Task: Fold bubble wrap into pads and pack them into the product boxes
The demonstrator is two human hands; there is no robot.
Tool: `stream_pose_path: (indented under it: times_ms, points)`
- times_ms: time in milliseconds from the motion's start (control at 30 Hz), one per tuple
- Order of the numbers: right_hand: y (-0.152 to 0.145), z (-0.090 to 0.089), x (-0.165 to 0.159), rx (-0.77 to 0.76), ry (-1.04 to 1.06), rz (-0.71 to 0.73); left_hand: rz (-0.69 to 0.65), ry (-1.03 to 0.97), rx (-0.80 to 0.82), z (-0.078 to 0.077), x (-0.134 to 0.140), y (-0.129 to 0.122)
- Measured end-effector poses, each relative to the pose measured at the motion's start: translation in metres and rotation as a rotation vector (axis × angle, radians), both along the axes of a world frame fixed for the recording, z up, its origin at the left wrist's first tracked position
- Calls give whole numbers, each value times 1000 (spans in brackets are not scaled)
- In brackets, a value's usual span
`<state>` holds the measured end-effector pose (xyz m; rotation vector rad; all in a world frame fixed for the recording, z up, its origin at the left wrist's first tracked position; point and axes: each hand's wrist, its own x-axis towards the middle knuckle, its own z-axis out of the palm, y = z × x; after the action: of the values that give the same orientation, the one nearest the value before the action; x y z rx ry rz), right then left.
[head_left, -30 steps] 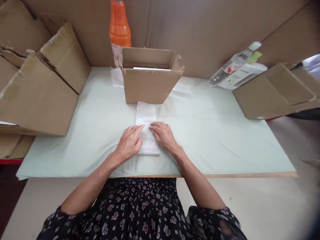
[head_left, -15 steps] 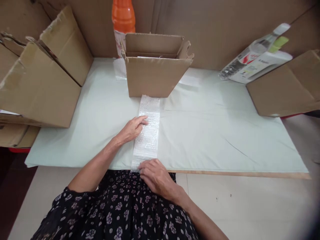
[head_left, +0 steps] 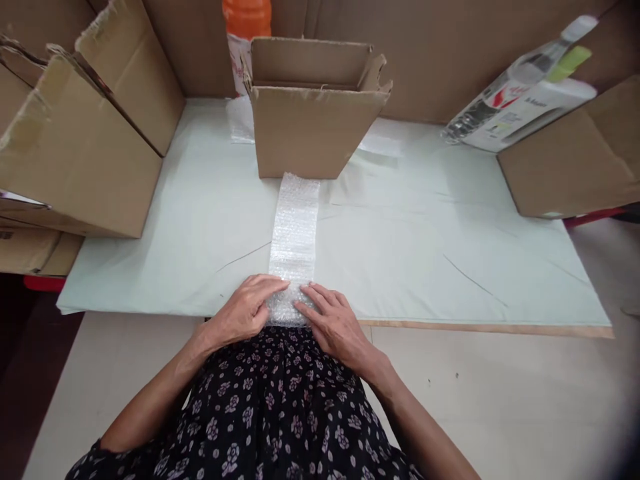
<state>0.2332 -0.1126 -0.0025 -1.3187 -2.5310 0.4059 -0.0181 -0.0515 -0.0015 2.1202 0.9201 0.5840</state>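
A long strip of bubble wrap point(head_left: 295, 230) runs over the cloth-covered table, from an upright cardboard box to the edge close to my body. Its near end looks doubled over, though my fingers partly cover it. My left hand point(head_left: 245, 310) rests on the left side of that end, fingers stretched inward and thumb apart. On the opposite side, my right hand point(head_left: 335, 323) lies with its fingers spread on the wrap. Both sets of fingertips touch the strip, only a small gap between them.
The open cardboard box point(head_left: 310, 133) stands at the strip's far end, with an orange-topped bottle point(head_left: 245, 40) behind it. Tall cardboard boxes point(head_left: 95, 153) fill the left. To the right are a clear bottle point(head_left: 515, 80), a white bottle point(head_left: 530, 113) and another box point(head_left: 575, 153).
My left hand has come back toward me from the strip's middle to its near end. My right hand has shifted slightly right, its fingers now spread on the wrap.
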Motion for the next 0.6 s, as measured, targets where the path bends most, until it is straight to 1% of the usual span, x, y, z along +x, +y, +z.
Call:
stream_pose_path:
  times_ms: [67,133,233,300,400,467,533,600]
  points:
    - [1,-3,-2,29,102,-15,3,3,-53,1,-6,-4]
    - [3,-4,-2,50,224,-47,-19,-24,-105,5,-13,-7]
    - [6,-5,-5,40,353,-167,-35,-46,-165,12,-18,-12]
    - [10,-6,-10,-1,408,-263,43,-39,-192,14,-14,-15]
    - [15,-9,-17,-56,467,-402,269,-17,-200,11,-1,-16]
    - [17,-9,-18,-22,471,-491,372,15,-169,6,8,-11]
    - [17,-8,-16,62,437,-527,400,57,-119,1,15,-5]
    - [15,-5,-13,154,391,-490,384,86,-61,-3,19,2]
